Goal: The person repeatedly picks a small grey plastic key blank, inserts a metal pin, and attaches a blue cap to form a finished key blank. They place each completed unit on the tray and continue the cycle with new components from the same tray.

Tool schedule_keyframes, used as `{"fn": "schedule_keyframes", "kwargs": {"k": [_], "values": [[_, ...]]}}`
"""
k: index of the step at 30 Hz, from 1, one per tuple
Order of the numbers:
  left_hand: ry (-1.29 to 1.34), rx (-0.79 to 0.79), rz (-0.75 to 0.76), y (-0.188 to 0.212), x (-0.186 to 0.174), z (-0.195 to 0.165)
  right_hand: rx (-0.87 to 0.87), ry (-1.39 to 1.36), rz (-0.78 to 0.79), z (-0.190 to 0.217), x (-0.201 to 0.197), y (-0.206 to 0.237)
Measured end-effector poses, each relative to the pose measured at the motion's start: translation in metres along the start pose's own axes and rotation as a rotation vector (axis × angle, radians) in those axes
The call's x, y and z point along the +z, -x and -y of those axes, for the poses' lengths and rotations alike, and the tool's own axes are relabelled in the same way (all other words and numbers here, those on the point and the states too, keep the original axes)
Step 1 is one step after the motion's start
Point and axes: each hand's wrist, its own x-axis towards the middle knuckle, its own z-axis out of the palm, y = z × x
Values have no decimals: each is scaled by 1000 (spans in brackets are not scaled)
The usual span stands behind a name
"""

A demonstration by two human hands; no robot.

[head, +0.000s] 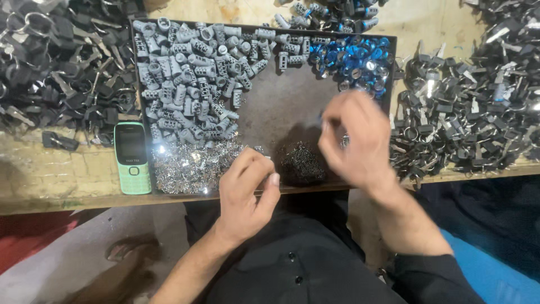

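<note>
— What are your hands on?

— My left hand (246, 191) is pinched shut on something too small to make out, at the near edge of the tray (281, 110), between the silver bits (191, 163) and the dark springs (302, 163). My right hand (354, 138) is blurred; I cannot tell its grip.

— Around them?

— Grey cylinders (191, 73), blue caps (360, 59), a green phone (132, 157) on the counter (45, 174), keys (467, 107) at both sides.

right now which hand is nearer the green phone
Left. The left hand is at the tray's near edge, just right of the phone, with the shiny metal bits between them. The right hand is farther right, over the tray, beyond the left hand.
</note>
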Motion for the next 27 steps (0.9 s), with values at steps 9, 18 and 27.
{"fn": "schedule_keyframes", "kwargs": {"k": [9, 18, 27], "values": [[57, 87, 78, -4, 6, -2, 410, -677, -8, 16, 9, 35], [138, 106, 71, 1, 3, -3, 501, -1179, 151, 37, 6, 55], [399, -139, 77, 4, -4, -8, 230, -835, 226, 41, 2, 59]]}}
